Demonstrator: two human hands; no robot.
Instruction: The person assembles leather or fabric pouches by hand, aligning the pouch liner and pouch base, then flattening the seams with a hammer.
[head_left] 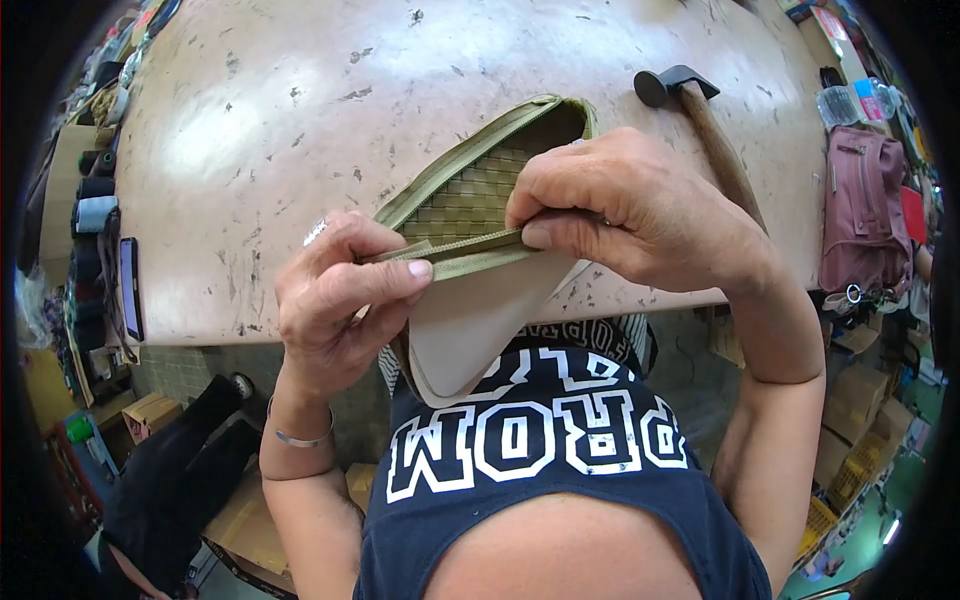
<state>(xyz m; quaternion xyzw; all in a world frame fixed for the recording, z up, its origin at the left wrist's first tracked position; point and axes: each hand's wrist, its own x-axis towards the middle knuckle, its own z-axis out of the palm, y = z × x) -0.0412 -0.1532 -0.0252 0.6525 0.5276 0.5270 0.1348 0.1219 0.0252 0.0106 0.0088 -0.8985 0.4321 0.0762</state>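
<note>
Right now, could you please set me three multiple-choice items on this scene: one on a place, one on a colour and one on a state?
1. Where does the hammer lie?
A. on the table, to the right of the pouch
B. on the floor
C. inside the pouch

2. What colour is the pouch's woven panel?
A. red
B. olive green
C. blue

3. How do the left hand and the right hand meet the pouch's zip edge?
A. neither touches it
B. only one touches it
C. both pinch it

Answers:
1 A: its head and wooden handle rest on the tabletop beyond the right hand.
2 B: the weave and the zip tape are olive.
3 C: the thumb and fingers of each hand close on the tape.
</note>
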